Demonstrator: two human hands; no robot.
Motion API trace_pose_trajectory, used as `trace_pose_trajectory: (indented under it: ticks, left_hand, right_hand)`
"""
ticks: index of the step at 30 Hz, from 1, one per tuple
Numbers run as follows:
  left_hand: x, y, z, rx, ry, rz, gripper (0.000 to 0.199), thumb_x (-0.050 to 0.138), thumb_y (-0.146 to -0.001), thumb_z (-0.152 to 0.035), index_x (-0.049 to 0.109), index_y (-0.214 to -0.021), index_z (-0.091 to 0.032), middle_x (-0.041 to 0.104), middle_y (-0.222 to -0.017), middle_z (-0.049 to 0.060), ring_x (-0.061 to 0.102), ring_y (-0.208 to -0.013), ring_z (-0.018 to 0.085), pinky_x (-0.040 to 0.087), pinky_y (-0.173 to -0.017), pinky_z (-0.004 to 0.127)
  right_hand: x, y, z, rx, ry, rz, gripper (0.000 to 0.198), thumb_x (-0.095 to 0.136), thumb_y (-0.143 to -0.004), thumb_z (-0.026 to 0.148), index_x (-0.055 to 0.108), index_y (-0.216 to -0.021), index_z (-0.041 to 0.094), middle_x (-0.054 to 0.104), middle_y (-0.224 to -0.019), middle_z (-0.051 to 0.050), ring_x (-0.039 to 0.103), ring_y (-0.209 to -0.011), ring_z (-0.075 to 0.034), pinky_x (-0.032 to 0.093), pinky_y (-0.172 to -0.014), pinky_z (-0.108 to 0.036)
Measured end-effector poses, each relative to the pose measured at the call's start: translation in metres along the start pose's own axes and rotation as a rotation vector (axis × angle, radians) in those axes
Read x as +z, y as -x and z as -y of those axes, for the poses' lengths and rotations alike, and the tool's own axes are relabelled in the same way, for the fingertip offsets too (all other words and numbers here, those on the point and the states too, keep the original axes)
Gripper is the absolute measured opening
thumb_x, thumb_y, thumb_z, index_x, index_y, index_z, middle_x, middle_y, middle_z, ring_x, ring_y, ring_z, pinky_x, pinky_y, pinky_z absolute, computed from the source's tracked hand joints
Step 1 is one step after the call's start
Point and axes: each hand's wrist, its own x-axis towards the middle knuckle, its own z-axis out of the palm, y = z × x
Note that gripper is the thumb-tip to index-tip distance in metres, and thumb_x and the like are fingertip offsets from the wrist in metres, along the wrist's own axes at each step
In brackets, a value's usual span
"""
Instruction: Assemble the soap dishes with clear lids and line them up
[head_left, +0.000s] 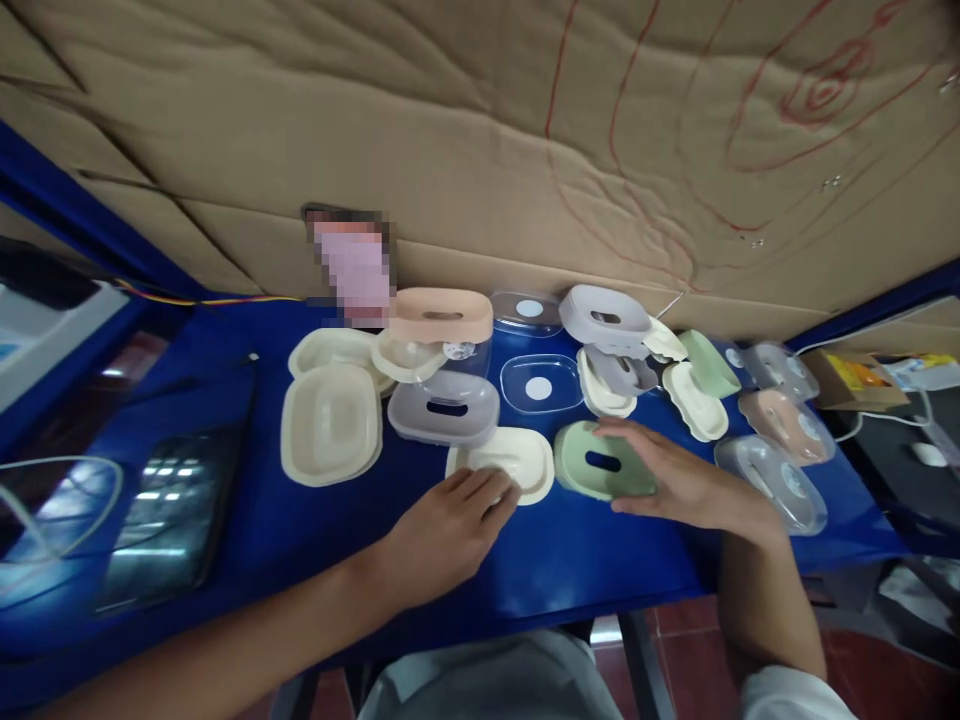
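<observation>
My left hand (450, 530) has its fingers bent together over the near edge of a cream plastic tray (531, 458); the fingertips are partly hidden. To its right, my right hand (679, 475) spans the right end of a green tissue box cover (574, 470) with an oval slot, thumb and fingers on opposite sides. The cover sits on the blue table right beside the tray. Just behind the tray lies a grey slotted cover (409, 415). A clear lid (517, 370) with a round white sticker rests behind the green cover.
Stacked cream trays (330, 425) stand left, a peach cover (442, 305) and lilac cover (607, 300) at the back. Clear, pink and green pieces (787, 425) crowd the right. A dark tablet-like device (169, 520) lies left. A cardboard wall (480, 170) rises behind.
</observation>
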Motion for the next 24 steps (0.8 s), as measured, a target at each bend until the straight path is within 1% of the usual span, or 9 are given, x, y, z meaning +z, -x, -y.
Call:
trace_pose_trajectory:
  ticks: [2, 4, 7, 10, 12, 14, 16, 20, 24]
  left_hand:
    - [0.000, 0.001, -0.003, 0.041, 0.056, 0.011, 0.051, 0.053, -0.093, -0.001, 0.059, -0.142, -0.012, 0.070, -0.137, 0.015, 0.067, -0.128, 0.028, 0.058, -0.104, 0.038]
    - [0.000, 0.002, -0.005, 0.074, 0.099, 0.015, 0.053, 0.053, -0.094, 0.002, 0.058, -0.145, -0.014, 0.068, -0.143, 0.015, 0.066, -0.132, 0.027, 0.057, -0.108, 0.037]
    - [-0.001, 0.002, -0.005, 0.068, 0.088, -0.038, 0.050, 0.055, -0.098, -0.002, 0.059, -0.145, -0.020, 0.067, -0.145, 0.014, 0.067, -0.132, 0.028, 0.057, -0.111, 0.041]
    - [-0.004, 0.001, -0.004, -0.043, 0.024, -0.098, 0.059, 0.055, -0.100, -0.004, 0.054, -0.152, -0.033, 0.064, -0.151, 0.011, 0.064, -0.138, 0.030, 0.054, -0.116, 0.051]
    - [-0.005, 0.001, -0.004, -0.138, 0.000, -0.092, 0.064, 0.057, -0.100, -0.006, 0.051, -0.155, -0.038, 0.060, -0.157, 0.011, 0.061, -0.143, 0.032, 0.053, -0.118, 0.054]
    - [-0.006, 0.000, -0.005, -0.190, -0.003, -0.072, 0.058, 0.060, -0.101, -0.011, 0.054, -0.154, -0.035, 0.059, -0.157, 0.011, 0.059, -0.145, 0.033, 0.054, -0.118, 0.052]
    - [-0.006, -0.001, -0.005, -0.187, -0.007, -0.050, 0.046, 0.062, -0.104, -0.018, 0.060, -0.148, -0.029, 0.064, -0.152, 0.013, 0.060, -0.144, 0.034, 0.056, -0.116, 0.051]
    - [-0.006, -0.002, -0.005, -0.190, 0.027, -0.044, 0.035, 0.066, -0.105, -0.031, 0.066, -0.138, -0.021, 0.067, -0.145, 0.017, 0.058, -0.146, 0.038, 0.057, -0.114, 0.052]
    - [-0.004, -0.001, -0.001, -0.228, 0.087, -0.065, 0.031, 0.062, -0.105, -0.023, 0.067, -0.136, -0.021, 0.065, -0.148, 0.016, 0.051, -0.152, 0.036, 0.053, -0.120, 0.051]
  right_hand:
    - [-0.002, -0.002, 0.003, 0.019, 0.017, -0.076, 0.074, 0.078, -0.093, 0.045, 0.042, -0.157, 0.036, 0.045, -0.168, -0.009, 0.042, -0.158, -0.034, 0.044, -0.127, -0.057]
    - [-0.002, -0.007, 0.009, 0.013, 0.044, -0.124, 0.073, 0.078, -0.093, 0.041, 0.043, -0.156, 0.036, 0.038, -0.172, -0.009, 0.036, -0.161, -0.036, 0.040, -0.129, -0.060]
    - [0.009, -0.020, 0.024, -0.091, 0.078, -0.115, 0.072, 0.076, -0.094, 0.033, 0.045, -0.159, 0.036, 0.027, -0.178, -0.007, 0.033, -0.163, -0.037, 0.040, -0.129, -0.059]
    - [0.028, -0.036, 0.037, -0.252, 0.155, -0.114, 0.068, 0.070, -0.096, 0.026, 0.048, -0.160, 0.033, 0.019, -0.182, -0.006, 0.021, -0.167, -0.037, 0.033, -0.131, -0.062]
    - [0.039, -0.043, 0.042, -0.324, 0.221, -0.110, 0.066, 0.066, -0.099, 0.023, 0.049, -0.161, 0.034, 0.021, -0.181, -0.004, 0.017, -0.168, -0.036, 0.025, -0.133, -0.066]
    - [0.047, -0.048, 0.045, -0.360, 0.270, -0.100, 0.064, 0.059, -0.102, 0.020, 0.047, -0.163, 0.034, 0.029, -0.178, -0.003, 0.019, -0.168, -0.033, 0.019, -0.134, -0.067]
    - [0.052, -0.051, 0.046, -0.382, 0.303, -0.102, 0.062, 0.053, -0.105, 0.019, 0.044, -0.165, 0.034, 0.038, -0.174, -0.003, 0.028, -0.166, -0.029, 0.017, -0.135, -0.065]
    - [0.055, -0.053, 0.047, -0.397, 0.372, -0.121, 0.056, 0.050, -0.110, 0.025, 0.042, -0.165, 0.035, 0.049, -0.168, -0.003, 0.042, -0.159, -0.027, 0.024, -0.132, -0.061]
    - [0.054, -0.054, 0.045, -0.385, 0.415, -0.131, 0.048, 0.048, -0.113, 0.027, 0.050, -0.160, 0.036, 0.061, -0.158, -0.002, 0.054, -0.150, -0.024, 0.034, -0.126, -0.054]
